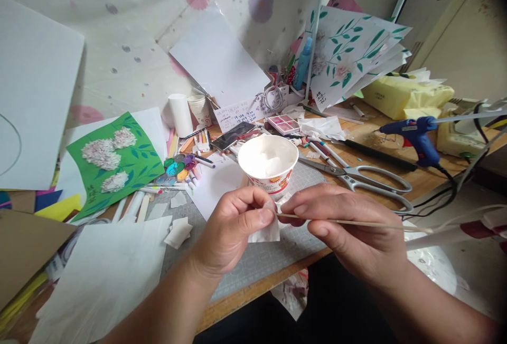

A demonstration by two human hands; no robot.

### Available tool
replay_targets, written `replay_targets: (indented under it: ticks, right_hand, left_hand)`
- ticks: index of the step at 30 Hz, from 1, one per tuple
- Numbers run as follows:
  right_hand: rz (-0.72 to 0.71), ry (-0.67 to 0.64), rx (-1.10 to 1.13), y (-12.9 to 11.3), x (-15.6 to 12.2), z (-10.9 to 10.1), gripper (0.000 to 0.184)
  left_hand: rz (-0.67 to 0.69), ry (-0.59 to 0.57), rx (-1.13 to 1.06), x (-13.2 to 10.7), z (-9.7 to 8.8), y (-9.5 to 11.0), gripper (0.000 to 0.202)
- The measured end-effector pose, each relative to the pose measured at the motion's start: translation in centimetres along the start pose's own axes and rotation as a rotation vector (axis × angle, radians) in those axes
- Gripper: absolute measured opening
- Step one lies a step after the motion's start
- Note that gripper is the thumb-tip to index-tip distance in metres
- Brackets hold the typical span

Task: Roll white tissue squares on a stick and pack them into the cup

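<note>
Above the tan wooden worktop's front edge (261, 287), the right hand (358, 222), nearly closed, held a slender beige stick (348, 222) almost level. Its tip pointed left, toward the thin white paper (265, 235) pinched in the left hand (229, 228).

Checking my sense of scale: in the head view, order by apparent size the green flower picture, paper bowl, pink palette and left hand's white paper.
1. Green flower picture
2. Paper bowl
3. Pink palette
Unranked: the white paper, as the left hand covers part of it.
</note>
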State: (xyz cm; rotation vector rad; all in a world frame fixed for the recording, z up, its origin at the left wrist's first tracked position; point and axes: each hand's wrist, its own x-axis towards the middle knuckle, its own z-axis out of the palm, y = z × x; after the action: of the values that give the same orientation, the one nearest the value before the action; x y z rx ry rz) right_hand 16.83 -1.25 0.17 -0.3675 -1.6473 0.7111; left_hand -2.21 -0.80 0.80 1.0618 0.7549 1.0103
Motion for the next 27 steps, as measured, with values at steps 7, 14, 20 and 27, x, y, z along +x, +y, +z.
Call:
replay_targets:
  ticks: [7, 14, 20, 27]
  right_hand:
    - [-0.023, -0.014, -0.029, 0.03, 0.02, -0.04, 0.018]
    - [0.002, 0.006, -0.026, 0.03, 0.05, -0.07, 0.019]
    - [0.017, 0.001, -0.031, -0.02, 0.05, -0.09, 0.02]
    - [0.02, 0.013, -0.006, -0.08, -0.03, -0.04, 0.02]
  left_hand:
    - [0.009, 0.01, 0.028, 0.16, 0.04, 0.04, 0.022]
    - [0.0, 0.002, 0.025, 0.03, 0.09, 0.13, 0.022]
    - [0.008, 0.011, 0.033, 0.08, 0.1, 0.12, 0.022]
    - [0.009, -0.003, 0.018, 0.07, 0.14, 0.09, 0.021]
